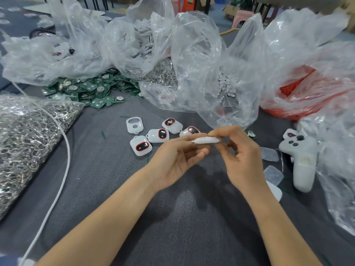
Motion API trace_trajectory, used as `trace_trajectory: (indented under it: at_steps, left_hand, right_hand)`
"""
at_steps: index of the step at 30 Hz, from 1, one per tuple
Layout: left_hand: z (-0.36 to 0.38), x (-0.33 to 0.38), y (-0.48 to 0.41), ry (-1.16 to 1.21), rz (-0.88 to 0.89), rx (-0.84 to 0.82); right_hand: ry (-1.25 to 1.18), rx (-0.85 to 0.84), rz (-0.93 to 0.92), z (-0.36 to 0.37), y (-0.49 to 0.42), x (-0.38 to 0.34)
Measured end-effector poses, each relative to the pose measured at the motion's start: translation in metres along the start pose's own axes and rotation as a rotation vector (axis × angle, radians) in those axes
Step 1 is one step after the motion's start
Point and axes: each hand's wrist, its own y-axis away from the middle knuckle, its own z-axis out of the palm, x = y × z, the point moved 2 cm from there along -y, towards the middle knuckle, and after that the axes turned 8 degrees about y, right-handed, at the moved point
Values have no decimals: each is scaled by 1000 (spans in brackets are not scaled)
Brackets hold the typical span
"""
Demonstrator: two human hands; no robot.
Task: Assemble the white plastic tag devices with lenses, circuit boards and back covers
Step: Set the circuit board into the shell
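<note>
- One white tag (206, 140) was held edge-on above the tabletop (172, 217), just in front of the loose tags, so its face could not be read.
- The tag was pinched at its left end by the thumb and fingertips of the left hand (178, 155), and its right end was gripped by the curled fingers of the right hand (241, 156).
- Four finished tags (158, 135) were counted on the tabletop just beyond the left hand; each was a rounded white shell with a dark lens ringed in red.
- One empty shell (134, 125) was laid beside them, with its window and a smaller round hole left open.
- Two translucent rounded covers (269, 154) were seen flat on the tabletop to the right of the right hand.
- One heap of green circuit boards (90, 90) was spread farther back, partly under the bags.
- Several clear plastic bags (201, 64) were piled across the back, one with small white oval pieces (227, 86) inside.
- A bag of metal rings (28, 135) was placed at the left, and a bag of red parts (299, 87) at the right.
- One white controller (300, 158) with dark buttons was laid at the right, and one white cable (64, 150) was run along the left.
- The tabletop was covered in dark grey cloth; a pink stool (242, 17) and furniture legs were seen behind it.
</note>
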Motion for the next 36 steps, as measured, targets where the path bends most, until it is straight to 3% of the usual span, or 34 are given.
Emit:
trace_trajectory:
  at_steps: [2,6,10,15,20,36]
  left_hand:
    - [0,4,2,85,-36,-11]
    - [0,1,2,-35,57,-34]
    - [-3,-2,1,-339,295,20]
    - [0,-1,4,-566,371,10]
    - [1,0,6,-579,374,5]
    - [-5,-1,0,-493,379,-78]
  right_hand:
    - [-35,-39,-32,-2,-1,1]
    - [-107,-66,2,-1,-3,5]
    - [-371,-110,253,0,-2,11]
    - [-633,-115,447,2,-1,13]
    - [-787,-177,621,4,1,17]
    - [-985,-145,660,9,0,11]
